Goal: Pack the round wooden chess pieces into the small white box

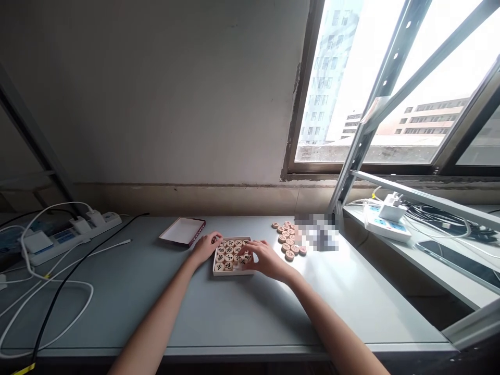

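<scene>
A white open box [233,273] on the grey table holds rows of round wooden Chinese chess pieces with black characters. My left hand [204,248] is curled at the box's far left corner, gripping its edge; a small dark spot by the fingers is too small to make out. Over the right side of the box, my right hand [266,261] pinches a Chinese chess piece [247,258] between thumb and fingers. A loose group of Chinese chess pieces [289,255] with red characters lies on the table to the right of that hand.
A box lid [183,232] with a dark red patterned side lies inside up at the back left. Power strips [74,234] and cables are at the far left. To the right stand a metal frame [361,133], another power strip [386,221] and a phone [459,263]. A blurred patch covers the back right.
</scene>
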The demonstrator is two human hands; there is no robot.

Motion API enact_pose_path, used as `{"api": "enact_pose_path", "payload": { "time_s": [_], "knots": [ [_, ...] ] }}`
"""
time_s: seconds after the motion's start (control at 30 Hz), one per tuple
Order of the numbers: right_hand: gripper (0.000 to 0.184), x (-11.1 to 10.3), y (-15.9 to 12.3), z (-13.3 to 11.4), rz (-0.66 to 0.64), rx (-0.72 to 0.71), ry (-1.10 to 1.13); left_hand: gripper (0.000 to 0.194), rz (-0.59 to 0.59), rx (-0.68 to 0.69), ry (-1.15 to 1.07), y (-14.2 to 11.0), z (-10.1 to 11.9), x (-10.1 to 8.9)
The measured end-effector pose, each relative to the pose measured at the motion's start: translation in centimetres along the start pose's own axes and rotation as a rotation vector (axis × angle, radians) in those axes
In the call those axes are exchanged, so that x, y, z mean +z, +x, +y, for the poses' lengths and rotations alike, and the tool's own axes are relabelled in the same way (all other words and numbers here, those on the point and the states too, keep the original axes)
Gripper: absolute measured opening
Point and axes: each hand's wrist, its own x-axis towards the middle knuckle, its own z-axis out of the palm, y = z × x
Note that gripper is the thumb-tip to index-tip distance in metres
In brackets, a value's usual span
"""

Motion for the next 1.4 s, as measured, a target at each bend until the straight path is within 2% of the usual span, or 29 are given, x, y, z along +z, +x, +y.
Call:
{"api": "enact_pose_path", "payload": {
  "time_s": [0.13, 0.23, 0.33, 0.4, 0.47, 0.57, 0.63, 0.73, 0.83, 0.9, 1.0, 1.17, 1.4],
  "knots": [
    [0.022, 0.5, 0.1, -0.5, 0.009, 0.005, -0.155, 0.032, 0.0, -0.005, -0.014, -0.2, 0.3, -0.2],
    [0.032, 0.4, 0.1, -0.4, -0.054, -0.005, -0.18, 0.034, -0.005, -0.015, 0.001, -0.2, 0.4, -0.3],
    [0.029, 0.6, 0.0, -0.5, -0.08, -0.023, -0.187, 0.035, -0.008, -0.02, 0.001, -0.1, 0.3, -0.2],
    [0.029, 0.8, 0.1, -0.5, -0.066, -0.018, -0.206, 0.036, -0.008, -0.02, -0.008, 0.0, 0.2, -0.2],
    [0.03, 0.7, 0.2, 0.0, 0.001, 0.03, -0.243, 0.037, -0.008, -0.021, -0.017, 0.0, 0.2, -0.3],
    [0.027, 0.3, 0.4, 2.2, 0.158, 0.144, -0.357, 0.038, -0.02, -0.023, -0.046, 0.1, 0.2, -0.4],
    [0.028, 0.0, 0.7, 4.6, 0.207, 0.245, -0.464, 0.04, -0.022, -0.03, -0.068, 0.1, 0.2, -0.5],
    [0.047, -0.2, 1.3, 8.2, 0.115, 0.45, -0.58, 0.042, -0.023, -0.032, -0.082, 0.1, -0.2, -0.4],
    [0.051, -0.4, 1.8, 10.1, -0.032, 0.497, -0.602, 0.043, -0.033, -0.015, -0.079, 0.3, -0.7, -0.1],
    [0.044, -0.4, 1.8, 10.0, -0.072, 0.451, -0.603, 0.043, -0.04, -0.002, -0.08, 0.4, -0.8, 0.0],
    [0.034, 0.0, 0.9, 7.9, -0.086, 0.356, -0.6, 0.042, -0.049, 0.007, -0.069, 0.3, -0.6, -0.2],
    [0.047, 1.2, -1.2, 3.8, -0.112, 0.085, -0.491, 0.042, -0.053, -0.001, 0.004, 0.2, -0.1, -0.4],
    [0.022, -0.1, -1.5, 3.0, 0.031, 0.177, -0.293, 0.039, -0.039, 0.016, 0.044, 0.1, -0.1, -0.3]
  ]
}}
